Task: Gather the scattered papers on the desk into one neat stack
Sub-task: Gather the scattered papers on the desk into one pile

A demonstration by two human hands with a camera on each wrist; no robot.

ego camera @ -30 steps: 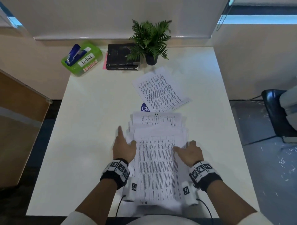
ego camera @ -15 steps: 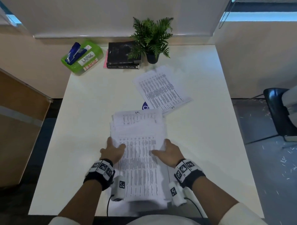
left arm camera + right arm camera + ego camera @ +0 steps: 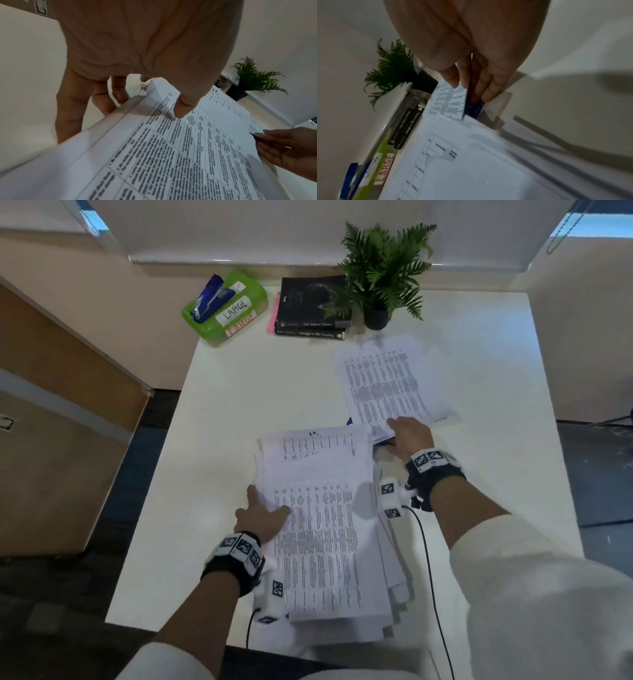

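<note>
A loose pile of printed sheets (image 3: 322,525) lies on the white desk (image 3: 239,405) near its front edge, its edges fanned out. My left hand (image 3: 260,510) grips the pile's left edge (image 3: 133,102), thumb (image 3: 181,109) on top and fingers underneath. Farther back on the right lie separate printed sheets (image 3: 387,381) over a blue-printed sheet (image 3: 474,109). My right hand (image 3: 404,433) pinches their near corner, thumb (image 3: 452,79) above and fingers (image 3: 489,94) below.
At the desk's back stand a green tissue box labelled LARGE (image 3: 226,306), two stacked black books (image 3: 311,309) and a potted fern (image 3: 380,275). A wooden cabinet (image 3: 51,422) stands left of the desk. Wrist cables (image 3: 428,559) trail over the front edge.
My right hand has left the pile and reached back right to pinch the far sheets. The left hand stays on the pile's left edge. The camera view has shifted left.
</note>
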